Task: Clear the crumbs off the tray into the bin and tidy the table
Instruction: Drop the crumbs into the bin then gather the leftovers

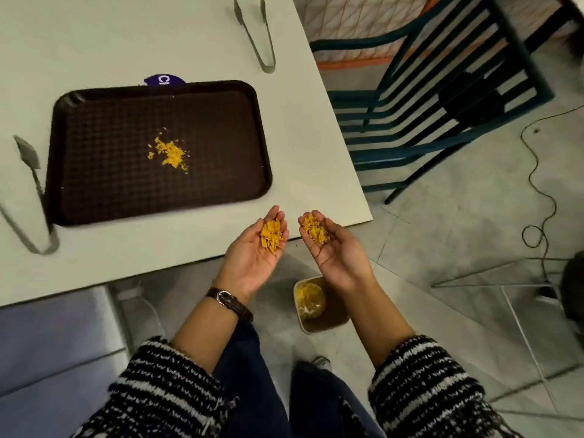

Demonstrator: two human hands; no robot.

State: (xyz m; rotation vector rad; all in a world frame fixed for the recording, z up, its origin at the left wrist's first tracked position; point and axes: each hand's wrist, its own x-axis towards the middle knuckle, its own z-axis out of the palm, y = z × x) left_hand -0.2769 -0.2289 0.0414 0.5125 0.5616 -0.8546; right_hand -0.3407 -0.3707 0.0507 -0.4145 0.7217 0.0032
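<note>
A dark brown tray (104,191) lies on the white table (158,42) with a small heap of orange crumbs (170,153) near its middle. My left hand (252,260) is cupped palm up just off the table's near edge, holding a pile of orange crumbs (271,237). My right hand (335,257) is cupped beside it with more crumbs (314,230) in the palm. Below my right wrist a small square bin (328,320) stands on the floor with orange scraps inside.
Metal tongs (259,36) lie at the table's far side and another pair (31,197) left of the tray. A purple packet (164,80) pokes out behind the tray. A dark green chair (442,105) stands right of the table, with a cable (543,191) on the floor.
</note>
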